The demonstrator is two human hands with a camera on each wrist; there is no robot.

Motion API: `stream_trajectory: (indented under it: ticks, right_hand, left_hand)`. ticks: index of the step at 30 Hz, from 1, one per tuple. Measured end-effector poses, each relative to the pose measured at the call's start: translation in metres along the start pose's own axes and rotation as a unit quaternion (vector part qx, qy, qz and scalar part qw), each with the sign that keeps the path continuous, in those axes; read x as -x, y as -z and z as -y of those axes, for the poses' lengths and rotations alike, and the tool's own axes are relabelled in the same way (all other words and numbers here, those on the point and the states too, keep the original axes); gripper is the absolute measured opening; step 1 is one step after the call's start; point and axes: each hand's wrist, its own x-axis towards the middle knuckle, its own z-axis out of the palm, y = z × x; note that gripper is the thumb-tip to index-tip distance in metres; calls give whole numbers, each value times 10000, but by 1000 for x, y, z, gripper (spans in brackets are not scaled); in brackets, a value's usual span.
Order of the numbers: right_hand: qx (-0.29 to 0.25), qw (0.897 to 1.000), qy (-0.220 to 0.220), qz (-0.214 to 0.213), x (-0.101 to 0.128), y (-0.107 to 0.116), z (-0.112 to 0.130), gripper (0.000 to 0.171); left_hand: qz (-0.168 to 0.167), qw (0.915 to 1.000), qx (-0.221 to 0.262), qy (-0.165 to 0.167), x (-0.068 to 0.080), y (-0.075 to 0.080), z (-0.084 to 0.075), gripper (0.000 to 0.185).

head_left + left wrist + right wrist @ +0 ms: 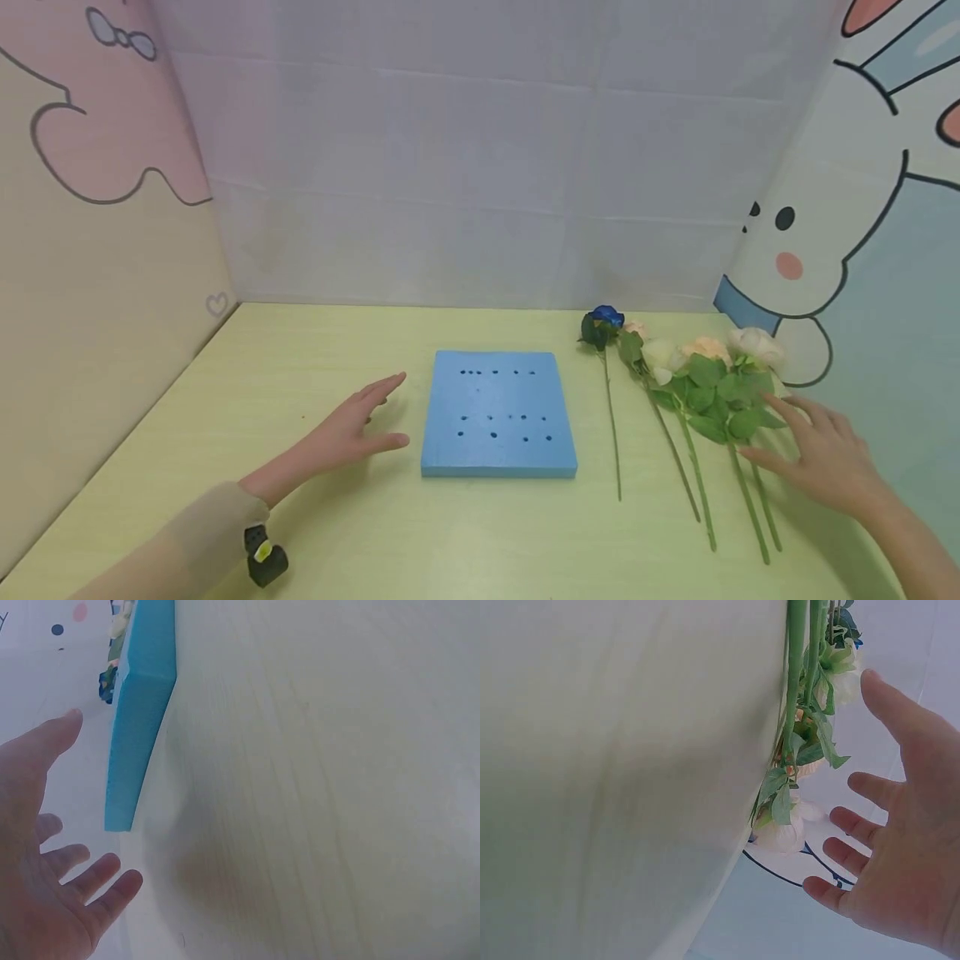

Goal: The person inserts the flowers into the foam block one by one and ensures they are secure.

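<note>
Fingers (813, 417) of the right hand (828, 462) are spread and nearly straight, holding nothing; the tips sit just beside the leaves of the flower bunch (712, 392), at its 3 o'clock side. Whether they touch the foliage cannot be told from the head view; the right wrist view shows a gap between hand (907, 847) and stems (799, 690).

Fingers of the left hand (356, 425) are likewise extended and empty, hovering or resting lightly on the worktop (300, 350) at 9 o'clock of the blue foam block (498, 412), close to it but apart. The left wrist view confirms an open palm (45, 862) clear of the block's edge (139, 720).

Bunch lies flat at 3 o'clock of the block, blooms towards 12 o'clock, stems towards 6. A single blue flower (606, 318) lies apart, between bunch and block.

Risks, as judged:
- Stems overlap and leaves interlock; lifting one is likely to drag its neighbours.
- A grip on the leaves rather than a stem could tear or bend foliage.
- The block is light and unheld; any push on it may slide it across the smooth worktop.
- The holes in the block are small; a slanted stem may miss or gouge the foam.
</note>
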Motion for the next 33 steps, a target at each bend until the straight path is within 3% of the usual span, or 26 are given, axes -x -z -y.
stream_trajectory:
  ticks: [9,20,26,33]
  right_hand:
    - [-417,9975,-208,531,-3,6,-10,82]
    - [-814,9911,402,972,-5,1,-15,54]
    - [-1085,9861,613,1099,-5,-1,-18,55]
    - [-1383,9781,722,1378,-8,-6,-18,68]
  left_hand:
    - [169,9969,748,174,-3,-15,-3,88]
    - [267,9914,1240,314,-4,-30,-10,85]
    - [592,9842,1601,469,-9,-33,-11,96]
    - [978,9807,1619,488,-14,-33,-7,110]
